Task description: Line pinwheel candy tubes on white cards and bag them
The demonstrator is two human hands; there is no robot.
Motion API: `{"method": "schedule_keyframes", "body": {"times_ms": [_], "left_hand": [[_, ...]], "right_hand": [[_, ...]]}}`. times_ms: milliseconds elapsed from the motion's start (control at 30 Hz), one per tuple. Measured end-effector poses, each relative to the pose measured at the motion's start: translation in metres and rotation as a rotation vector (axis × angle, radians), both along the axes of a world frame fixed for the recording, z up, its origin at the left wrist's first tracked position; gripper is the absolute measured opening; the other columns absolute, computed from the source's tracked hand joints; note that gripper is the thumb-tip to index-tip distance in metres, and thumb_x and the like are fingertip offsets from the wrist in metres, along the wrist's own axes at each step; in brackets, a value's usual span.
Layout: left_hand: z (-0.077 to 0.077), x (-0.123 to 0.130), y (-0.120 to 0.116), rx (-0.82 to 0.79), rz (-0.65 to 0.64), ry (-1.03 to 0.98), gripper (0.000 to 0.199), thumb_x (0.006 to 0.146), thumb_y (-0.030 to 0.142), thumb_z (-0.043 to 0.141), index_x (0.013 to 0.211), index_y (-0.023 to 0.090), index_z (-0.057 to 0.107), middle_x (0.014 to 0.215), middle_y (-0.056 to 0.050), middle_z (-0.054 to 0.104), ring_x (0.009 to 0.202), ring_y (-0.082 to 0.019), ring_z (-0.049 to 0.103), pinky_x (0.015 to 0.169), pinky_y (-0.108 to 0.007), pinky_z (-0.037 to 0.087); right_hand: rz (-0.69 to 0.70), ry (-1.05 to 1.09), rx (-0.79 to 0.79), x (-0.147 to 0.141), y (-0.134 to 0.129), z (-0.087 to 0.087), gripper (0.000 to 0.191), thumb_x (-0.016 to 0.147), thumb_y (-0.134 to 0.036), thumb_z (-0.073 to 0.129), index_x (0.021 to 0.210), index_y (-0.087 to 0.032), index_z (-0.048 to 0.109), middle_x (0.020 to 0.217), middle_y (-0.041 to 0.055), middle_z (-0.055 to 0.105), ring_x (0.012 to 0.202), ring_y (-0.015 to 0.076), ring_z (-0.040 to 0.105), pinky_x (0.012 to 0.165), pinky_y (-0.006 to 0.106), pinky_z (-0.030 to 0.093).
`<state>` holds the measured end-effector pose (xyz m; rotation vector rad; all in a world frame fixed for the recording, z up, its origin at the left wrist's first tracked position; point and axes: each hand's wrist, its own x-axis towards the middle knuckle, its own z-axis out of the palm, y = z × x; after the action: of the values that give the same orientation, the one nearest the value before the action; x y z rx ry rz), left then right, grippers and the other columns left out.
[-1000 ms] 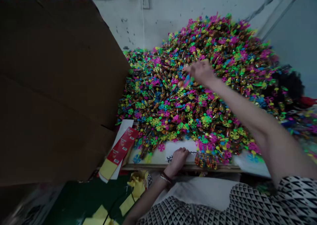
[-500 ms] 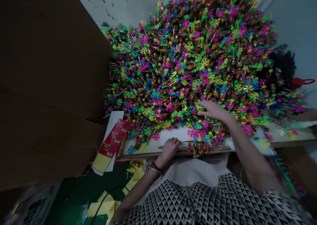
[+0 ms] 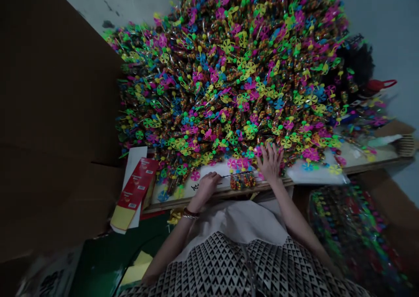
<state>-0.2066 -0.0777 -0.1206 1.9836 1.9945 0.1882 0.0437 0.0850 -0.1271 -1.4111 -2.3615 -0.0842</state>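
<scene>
My left hand [image 3: 208,187] rests at the table's front edge, fingers curled over a thin black strip [image 3: 225,176] that emerges on both sides of it. A short row of toys [image 3: 242,180] lies along that strip just to the right: pink pinwheel tops above clear tubes of orange and green beads or candies. My right hand [image 3: 271,165] is right of this row, its fingers spread at the front edge of a large heap of the same toys [image 3: 225,92]. Whether its fingertips pinch a toy is hard to make out; none shows held.
A tall brown cardboard box [image 3: 59,114] walls off the left side. Red and yellow printed cards [image 3: 137,188] overhang the table's left corner. A clear plastic bag [image 3: 317,176] lies at the front edge on the right. Below it, packed toys [image 3: 350,231] fill a box.
My right hand has come down from the heap toward the row of toys, and its fingers now spread forward. My left hand stays on the strip. The view has shifted to the right.
</scene>
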Motion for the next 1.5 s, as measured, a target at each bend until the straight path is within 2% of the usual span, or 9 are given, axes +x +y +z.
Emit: {"method": "schedule_keyframes", "body": {"times_ms": [200, 333, 500, 667, 833, 1033, 1233, 1367, 1500], "left_hand": [[0.000, -0.016, -0.011, 0.005, -0.024, -0.007, 0.027, 0.098, 0.027, 0.042, 0.086, 0.017, 0.064, 0.085, -0.006, 0.062, 0.084, -0.017, 0.057, 0.071, -0.025, 0.039], [0.001, -0.012, 0.001, 0.028, -0.032, -0.012, 0.027, 0.097, 0.027, 0.042, 0.085, 0.016, 0.064, 0.087, -0.007, 0.063, 0.084, -0.017, 0.057, 0.071, -0.026, 0.040], [-0.001, -0.010, 0.008, 0.030, -0.094, -0.016, 0.025, 0.097, 0.025, 0.043, 0.089, 0.016, 0.065, 0.086, -0.007, 0.063, 0.084, -0.017, 0.058, 0.074, -0.026, 0.042], [-0.001, -0.012, -0.002, 0.024, -0.079, -0.015, 0.022, 0.096, 0.028, 0.045, 0.098, 0.017, 0.065, 0.092, -0.007, 0.064, 0.089, -0.017, 0.059, 0.080, -0.027, 0.043], [-0.001, -0.005, 0.002, -0.015, -0.042, -0.007, 0.026, 0.098, 0.030, 0.042, 0.093, 0.016, 0.064, 0.091, -0.007, 0.062, 0.087, -0.018, 0.059, 0.075, -0.026, 0.043], [0.000, 0.003, 0.002, -0.044, -0.055, -0.025, 0.024, 0.098, 0.027, 0.042, 0.093, 0.016, 0.063, 0.092, -0.008, 0.062, 0.089, -0.018, 0.058, 0.076, -0.027, 0.044], [0.000, 0.012, -0.009, -0.038, -0.237, 0.057, 0.017, 0.093, 0.015, 0.045, 0.101, 0.017, 0.060, 0.094, -0.008, 0.060, 0.093, -0.020, 0.055, 0.083, -0.032, 0.044], [0.000, 0.015, -0.012, -0.035, -0.255, 0.058, 0.017, 0.094, 0.016, 0.045, 0.101, 0.017, 0.060, 0.095, -0.008, 0.059, 0.092, -0.020, 0.054, 0.082, -0.032, 0.044], [0.001, 0.017, -0.012, -0.031, -0.226, 0.029, 0.014, 0.093, 0.014, 0.046, 0.098, 0.017, 0.059, 0.093, -0.007, 0.059, 0.090, -0.020, 0.054, 0.080, -0.031, 0.045]], "right_hand": [[0.013, -0.052, 0.010, 0.001, 0.084, 0.007, 0.046, 0.095, -0.030, 0.032, 0.136, -0.020, 0.050, 0.142, 0.0130, 0.046, 0.139, 0.0274, 0.026, 0.111, 0.057, 0.017], [0.013, -0.033, 0.004, -0.011, 0.104, 0.018, 0.043, 0.096, -0.029, 0.031, 0.127, -0.015, 0.057, 0.137, 0.0142, 0.051, 0.137, 0.0274, 0.028, 0.111, 0.056, 0.014], [0.046, 0.025, -0.004, -0.014, 0.079, 0.045, 0.039, 0.094, -0.029, 0.035, 0.116, -0.021, 0.065, 0.124, 0.0102, 0.061, 0.128, 0.0280, 0.038, 0.110, 0.063, 0.004], [0.113, -0.077, -0.125, -0.003, 0.019, 0.063, 0.032, 0.093, -0.029, 0.038, 0.103, -0.022, 0.068, 0.106, 0.0080, 0.068, 0.110, 0.0253, 0.051, 0.101, 0.047, 0.031], [0.178, -0.370, -0.434, -0.015, -0.021, 0.046, 0.031, 0.090, -0.017, 0.040, 0.115, -0.017, 0.059, 0.109, 0.0114, 0.064, 0.092, 0.0214, 0.061, 0.076, 0.031, 0.045], [0.183, -0.459, -0.393, -0.020, -0.017, 0.033, 0.046, 0.087, -0.010, 0.039, 0.133, -0.017, 0.041, 0.118, 0.0156, 0.059, 0.086, 0.0237, 0.065, 0.069, 0.032, 0.047], [0.141, -0.411, -0.357, -0.009, -0.012, 0.048, 0.049, 0.089, -0.018, 0.046, 0.138, -0.019, 0.040, 0.122, 0.0159, 0.058, 0.090, 0.0246, 0.065, 0.070, 0.032, 0.047], [0.168, -0.241, -0.376, -0.022, -0.012, 0.074, 0.032, 0.096, -0.029, 0.040, 0.120, -0.021, 0.060, 0.109, 0.0102, 0.066, 0.089, 0.0219, 0.064, 0.073, 0.030, 0.046], [0.274, -0.240, -0.399, -0.063, -0.019, 0.088, 0.031, 0.098, -0.027, 0.038, 0.101, -0.023, 0.069, 0.095, 0.0069, 0.069, 0.091, 0.0203, 0.062, 0.076, 0.029, 0.046]]}}
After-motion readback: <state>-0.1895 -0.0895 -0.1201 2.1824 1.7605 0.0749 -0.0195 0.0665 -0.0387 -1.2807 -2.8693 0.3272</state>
